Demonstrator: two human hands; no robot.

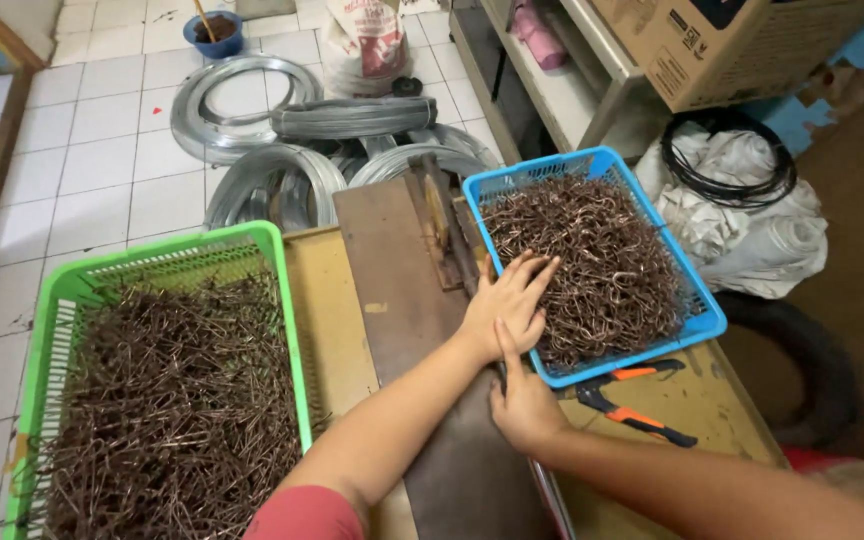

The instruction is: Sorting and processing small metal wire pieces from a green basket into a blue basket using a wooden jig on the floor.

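My left hand [509, 305] reaches across to the blue plastic basket [512, 185], palm down on its near left edge and on the heap of bent brown wire hooks [592, 270] inside, fingers spread. Just below it, my right hand [524, 400] rests on the dark metal plate [397, 290] that runs along the middle of the bench, thumb pointing up, nothing visibly held. At the left, a green plastic basket [287, 320] holds a mass of straight brown wire pieces [172, 400].
Orange-handled pliers [632, 400] lie on the yellow bench top [327, 320] below the blue basket. Coils of grey steel wire [282, 130] lie on the tiled floor beyond. White sacks with a black cable coil [742, 190], a cardboard box [722, 45] and shelving stand at the right.
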